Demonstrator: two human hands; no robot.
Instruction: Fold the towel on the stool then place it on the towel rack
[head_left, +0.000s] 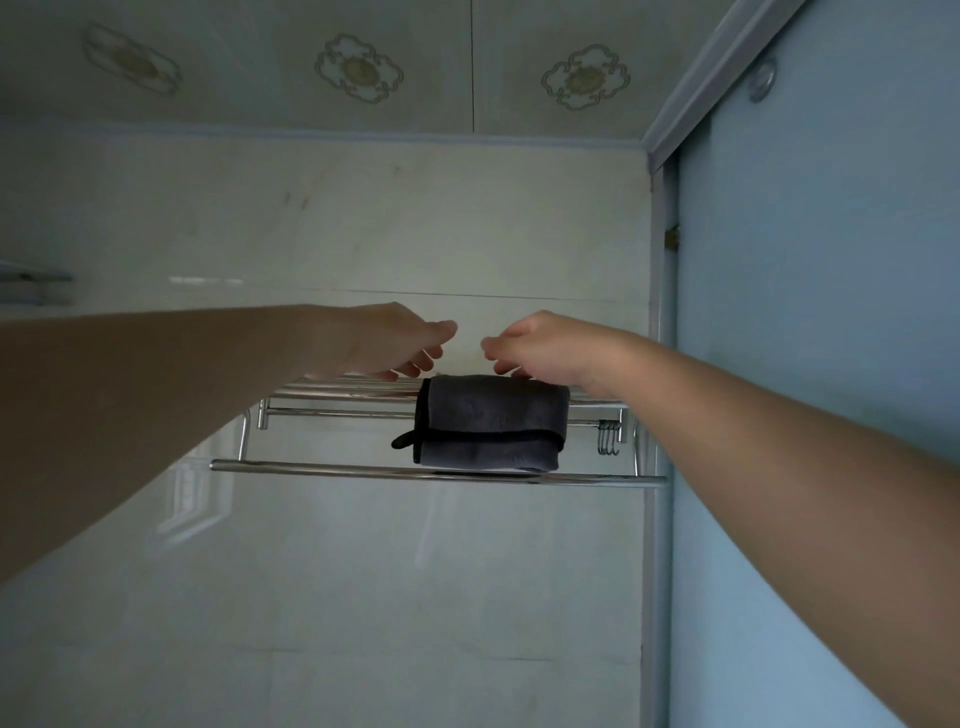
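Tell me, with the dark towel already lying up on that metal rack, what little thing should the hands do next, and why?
Probably just draw both hands back. The folded towel already lies on the towel rack, resting across its bars. The left hand and right hand hover above its far edge with loose fingers, gripping nothing. It looks settled, so nothing seems left to adjust.

Left arm: bare, stretched forward and up from the lower left.
Left hand (387, 338): palm down, fingers loosely curled and pointing right, holding nothing.
Right arm: bare, reaching in from the lower right, wrist bent.
Right hand (537, 345): palm down, fingers loosely curled and pointing left, holding nothing.
Spacing: fingertips of the two hands near each other, apart.
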